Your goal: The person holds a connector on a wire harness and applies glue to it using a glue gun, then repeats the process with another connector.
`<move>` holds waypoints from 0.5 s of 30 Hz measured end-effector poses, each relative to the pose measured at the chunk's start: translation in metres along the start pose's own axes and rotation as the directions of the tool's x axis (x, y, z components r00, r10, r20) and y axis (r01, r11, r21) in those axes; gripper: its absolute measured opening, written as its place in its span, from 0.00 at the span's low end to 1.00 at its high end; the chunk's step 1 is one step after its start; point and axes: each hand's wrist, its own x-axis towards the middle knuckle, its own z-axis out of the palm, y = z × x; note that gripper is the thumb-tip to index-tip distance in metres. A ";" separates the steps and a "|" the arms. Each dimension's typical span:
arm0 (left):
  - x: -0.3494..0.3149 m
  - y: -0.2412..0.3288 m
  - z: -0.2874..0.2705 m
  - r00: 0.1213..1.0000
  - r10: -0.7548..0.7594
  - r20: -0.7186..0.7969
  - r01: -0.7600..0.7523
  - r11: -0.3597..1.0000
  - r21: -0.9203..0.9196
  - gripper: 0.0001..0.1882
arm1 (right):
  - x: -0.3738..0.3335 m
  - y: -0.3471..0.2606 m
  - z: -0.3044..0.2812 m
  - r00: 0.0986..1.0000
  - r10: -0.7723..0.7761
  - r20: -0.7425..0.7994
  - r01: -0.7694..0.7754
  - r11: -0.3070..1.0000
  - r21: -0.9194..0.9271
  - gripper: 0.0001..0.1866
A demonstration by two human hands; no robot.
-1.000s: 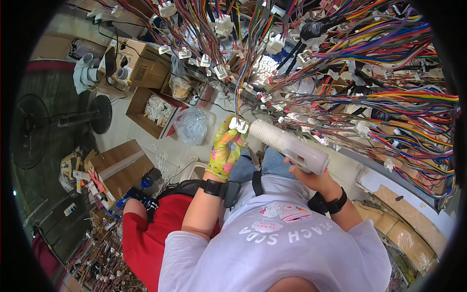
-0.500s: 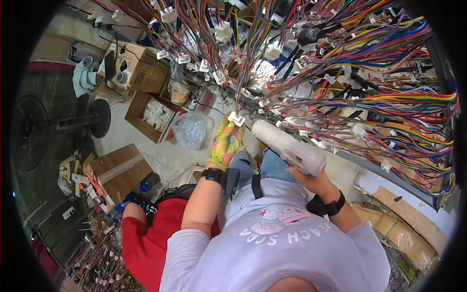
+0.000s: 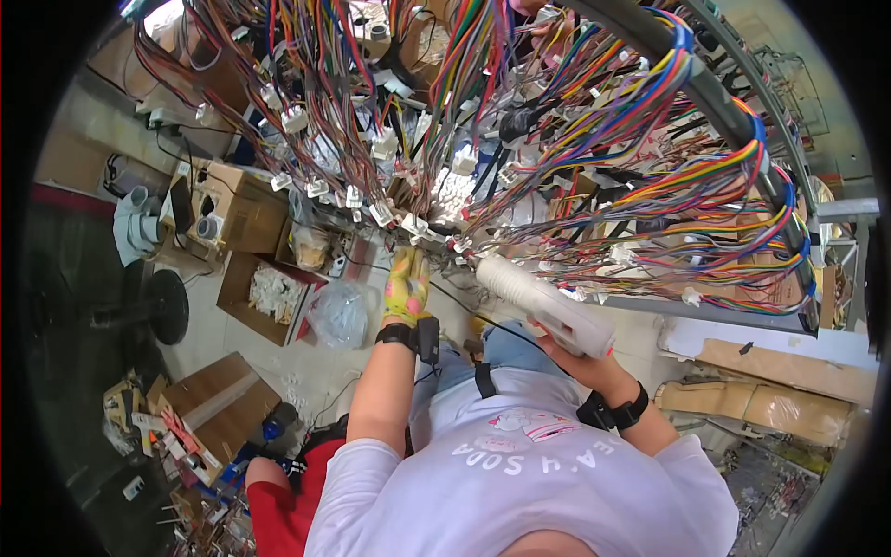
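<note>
My left hand (image 3: 406, 283), in a yellow floral glove, reaches forward with its fingers stretched out. Just beyond its fingertips hangs a white plug connector (image 3: 415, 226) on a bundle of coloured wires; I see no grip on it. My right hand (image 3: 585, 362) is wrapped round a white hot glue gun (image 3: 548, 304) with a ribbed front and a small red light at its rear. Its front end points up and left, close to the hanging wire harnesses (image 3: 557, 213). The palm side of the right hand is hidden behind the gun.
A dark metal frame (image 3: 724, 102) carries the harnesses. A black cable (image 3: 469, 311) runs before my legs. To the left are an open box of white parts (image 3: 264, 302), a clear plastic bag (image 3: 339, 316) and a taped carton (image 3: 223, 404). A person in red (image 3: 288, 511) is at lower left.
The connector that lay at my left fingertips now hangs apart from them. My view has shifted, showing more of the frame at right. The glue gun remains in my right hand.
</note>
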 end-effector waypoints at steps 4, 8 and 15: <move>-0.019 -0.022 0.029 0.974 0.046 -0.220 0.043 0.922 0.385 0.18 | -0.012 -0.011 0.000 0.999 -0.014 -0.050 0.019 0.996 0.091 0.27; -0.082 -0.043 0.206 0.930 0.138 0.341 -0.356 0.567 0.743 0.26 | -0.032 -0.030 -0.006 0.987 -0.012 -0.160 0.053 0.965 0.255 0.24; -0.097 -0.055 0.284 0.906 0.042 0.421 -0.217 0.900 0.378 0.31 | -0.054 -0.039 -0.027 0.991 -0.115 -0.064 0.129 0.948 0.291 0.36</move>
